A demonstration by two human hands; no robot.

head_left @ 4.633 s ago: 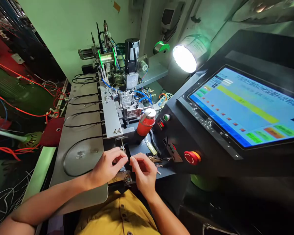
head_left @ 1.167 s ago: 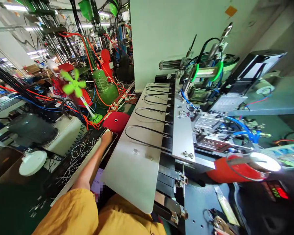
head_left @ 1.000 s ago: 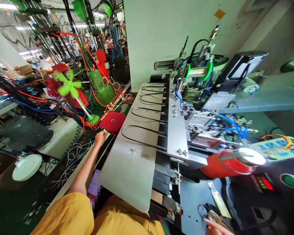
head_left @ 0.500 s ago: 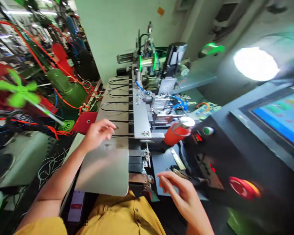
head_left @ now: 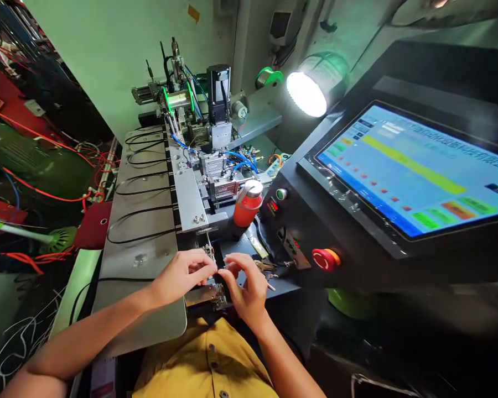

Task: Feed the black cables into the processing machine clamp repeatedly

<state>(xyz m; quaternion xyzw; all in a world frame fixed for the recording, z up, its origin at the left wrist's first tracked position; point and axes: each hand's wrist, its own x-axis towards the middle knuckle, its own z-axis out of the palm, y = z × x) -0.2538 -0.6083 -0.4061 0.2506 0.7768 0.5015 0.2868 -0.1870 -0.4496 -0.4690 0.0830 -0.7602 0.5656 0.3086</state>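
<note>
Your shirt (head_left: 207, 359) was mustard yellow. The plate (head_left: 139, 309) under your left hand (head_left: 186, 273) was plain grey metal, crossed by thin black cable loops (head_left: 143, 224). You had a red bottle (head_left: 245, 205) with a silver cap nearby, a red stop button (head_left: 322, 258) on yellow, and a blue touchscreen (head_left: 415, 174) with one yellow band and green and orange tiles.

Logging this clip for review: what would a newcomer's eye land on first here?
The glaring lamp at top centre and the bright blue touchscreen on the right. Then the left hand and right hand, meeting at bottom centre over a small clamp at the steel plate's edge, with a red canister behind.
</note>
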